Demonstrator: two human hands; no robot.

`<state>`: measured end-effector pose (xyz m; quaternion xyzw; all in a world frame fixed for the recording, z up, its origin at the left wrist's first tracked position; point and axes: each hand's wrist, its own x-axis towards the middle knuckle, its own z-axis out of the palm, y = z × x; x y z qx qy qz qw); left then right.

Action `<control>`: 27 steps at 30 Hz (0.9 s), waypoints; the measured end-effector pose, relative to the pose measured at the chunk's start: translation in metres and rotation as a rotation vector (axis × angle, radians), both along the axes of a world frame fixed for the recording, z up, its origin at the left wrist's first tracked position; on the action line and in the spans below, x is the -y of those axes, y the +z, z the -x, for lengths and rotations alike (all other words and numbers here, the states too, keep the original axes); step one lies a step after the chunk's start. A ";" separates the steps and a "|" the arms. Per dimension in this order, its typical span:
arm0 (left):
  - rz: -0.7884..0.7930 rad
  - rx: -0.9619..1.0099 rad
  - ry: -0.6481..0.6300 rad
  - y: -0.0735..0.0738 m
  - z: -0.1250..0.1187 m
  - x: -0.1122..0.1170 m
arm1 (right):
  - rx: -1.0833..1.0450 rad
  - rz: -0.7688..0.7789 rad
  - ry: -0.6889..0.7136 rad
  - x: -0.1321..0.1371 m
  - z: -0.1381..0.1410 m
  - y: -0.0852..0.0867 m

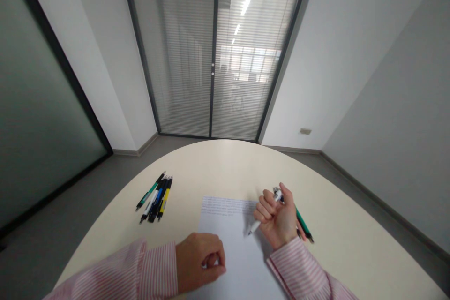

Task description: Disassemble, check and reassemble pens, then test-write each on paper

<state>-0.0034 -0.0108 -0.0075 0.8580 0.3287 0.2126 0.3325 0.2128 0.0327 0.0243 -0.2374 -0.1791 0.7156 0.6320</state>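
- The person's right hand (279, 220) is curled in a fist around a white pen (253, 228), with the thumb up against the pen's far end.
- The white pen slants from far right to near left. Its tip points down over the right part of a sheet of paper (232, 243); whether the tip touches the sheet cannot be told.
- The left hand (198, 260) lies at the sheet's near left edge with its fingers folded into a loose fist. Nothing shows inside it.
- The sheet of paper lies flat between the two hands, in the near middle of a round cream table (218, 168), with a few lines of faint writing along its far edge.
- A green pen (304, 228) lies on the table just to the right of the right hand, partly hidden by it. A second dark pen may lie beside it, but that cannot be made out.
- A bunch of pens (156, 195), green, white, blue, black and yellow, lies side by side on the table's left, well apart from both hands.
- Both forearms wear pink striped sleeves (140, 272).
- Beyond the table a glass door with blinds (214, 51) stands between white walls.
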 end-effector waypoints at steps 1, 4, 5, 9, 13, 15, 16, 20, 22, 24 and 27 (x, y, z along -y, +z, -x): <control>0.003 0.003 0.003 0.001 0.000 0.000 | 0.025 -0.011 -0.022 0.000 0.002 0.000; 0.004 0.011 0.009 0.002 0.000 0.000 | 0.102 -0.045 -0.101 0.000 0.007 -0.001; 0.001 0.009 0.007 0.002 0.000 0.000 | 0.121 -0.050 -0.118 0.000 0.009 -0.001; -0.002 -0.024 -0.002 0.000 0.000 0.000 | 0.212 -0.072 -0.095 -0.002 0.011 -0.006; 0.000 -0.028 -0.004 -0.003 0.001 -0.002 | 0.502 -0.134 0.025 -0.003 0.014 -0.016; -0.005 -0.023 -0.009 -0.004 0.001 -0.002 | 0.603 -0.128 0.046 -0.003 0.016 -0.021; -0.008 -0.021 -0.012 -0.005 0.001 -0.002 | 0.645 -0.127 0.042 -0.003 0.017 -0.023; -0.019 -0.016 -0.020 -0.005 0.002 -0.002 | 0.796 -0.144 -0.008 -0.003 0.020 -0.025; -0.018 -0.021 -0.021 -0.005 0.002 -0.002 | 0.880 -0.160 -0.038 -0.004 0.022 -0.026; -0.018 -0.032 -0.020 -0.005 0.002 -0.002 | 0.947 -0.170 -0.056 -0.004 0.024 -0.027; -0.024 -0.038 -0.020 -0.005 0.002 -0.002 | 1.039 -0.177 -0.061 -0.003 0.026 -0.032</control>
